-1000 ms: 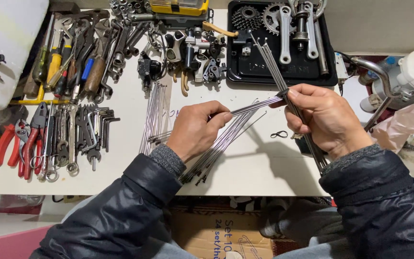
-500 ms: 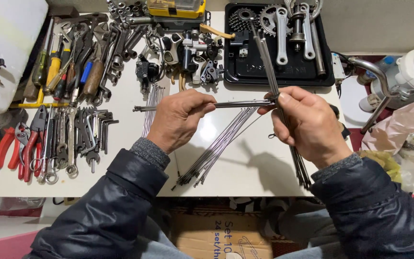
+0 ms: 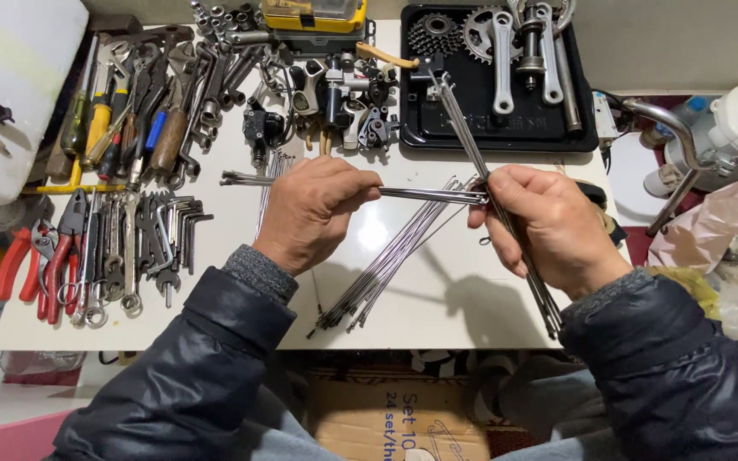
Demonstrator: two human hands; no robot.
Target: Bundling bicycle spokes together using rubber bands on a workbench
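Observation:
My left hand (image 3: pixel 313 213) grips a thin bundle of metal spokes (image 3: pixel 420 195) held level above the white table (image 3: pixel 215 316), its ends poking out to the left. My right hand (image 3: pixel 544 222) holds a second, longer bundle of spokes (image 3: pixel 463 128) that runs from the black tray down past my wrist; its fingertips also pinch the right end of the level bundle. A loose pile of spokes (image 3: pixel 386 273) lies on the table beneath both hands. A few more spokes (image 3: pixel 271 171) lie by my left hand.
Pliers and wrenches (image 3: pixel 104 248) lie at the left, screwdrivers (image 3: pixel 121 119) and sockets behind them. Small bike parts (image 3: pixel 335 102) crowd the back centre. A black tray (image 3: pixel 574 137) holds sprockets and crank arms. A cardboard box (image 3: pixel 395 418) sits under the table, handlebars (image 3: pixel 685 162) at the right.
The thin bundle in my left hand has turned from slanted to level and moved left. My right hand has shifted left and up with its long bundle.

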